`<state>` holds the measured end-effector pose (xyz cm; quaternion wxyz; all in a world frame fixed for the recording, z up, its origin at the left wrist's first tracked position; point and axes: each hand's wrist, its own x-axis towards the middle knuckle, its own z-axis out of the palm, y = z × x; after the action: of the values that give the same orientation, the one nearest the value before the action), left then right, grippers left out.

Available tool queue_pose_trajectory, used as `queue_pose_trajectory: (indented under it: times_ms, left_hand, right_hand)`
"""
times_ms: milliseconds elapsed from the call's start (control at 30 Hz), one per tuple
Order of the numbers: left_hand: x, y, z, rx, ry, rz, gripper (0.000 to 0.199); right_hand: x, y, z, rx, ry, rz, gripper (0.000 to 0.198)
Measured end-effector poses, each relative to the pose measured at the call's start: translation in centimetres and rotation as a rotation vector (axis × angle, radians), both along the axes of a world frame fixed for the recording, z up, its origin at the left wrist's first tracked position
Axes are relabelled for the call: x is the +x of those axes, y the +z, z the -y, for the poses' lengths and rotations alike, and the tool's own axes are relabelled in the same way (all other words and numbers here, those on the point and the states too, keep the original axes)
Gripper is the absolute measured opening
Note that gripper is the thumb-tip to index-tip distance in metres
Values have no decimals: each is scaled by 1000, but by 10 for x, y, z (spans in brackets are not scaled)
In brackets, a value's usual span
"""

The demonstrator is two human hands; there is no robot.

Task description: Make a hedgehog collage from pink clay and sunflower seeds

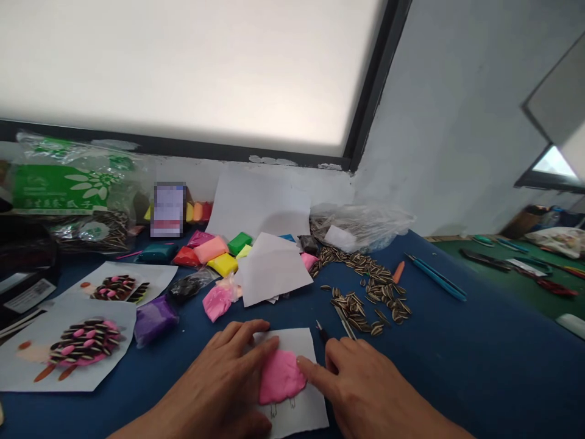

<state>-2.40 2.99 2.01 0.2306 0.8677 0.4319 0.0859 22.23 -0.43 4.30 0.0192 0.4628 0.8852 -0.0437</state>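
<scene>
A flattened piece of pink modelling clay lies on a white sheet of paper, with small drawn legs showing below it. My left hand rests over the left side of the sheet, fingers stretched and a fingertip at the clay's upper left edge. At the clay's right edge, my right hand presses with its thumb tip; its other fingers are bent and set apart from the thumb. Just beyond them are a dark pen and a thin pale tool, both partly hidden by the hand.
Sunflower seeds lie scattered behind my right hand, near blue tweezers. Two finished hedgehog pictures are at left. Coloured clay packets, loose papers, a phone and a seed bag stand farther back.
</scene>
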Motion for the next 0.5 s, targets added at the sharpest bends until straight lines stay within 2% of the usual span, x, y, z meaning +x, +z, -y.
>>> queue_pose_trajectory:
  times_ms: [100,333,500]
  left_hand:
    - [-1,-1,-2,-18,-6,13,81]
    - [-3,-9,-5,4,-25,54,84]
    - [-8,-16,1,71,-46,67,80]
  right_hand:
    - [-2,0,0,42,17,-54,48]
    - [-8,-12,-1,243,52,-332,32]
    - [-8,-16,-3,264,59,-446,33]
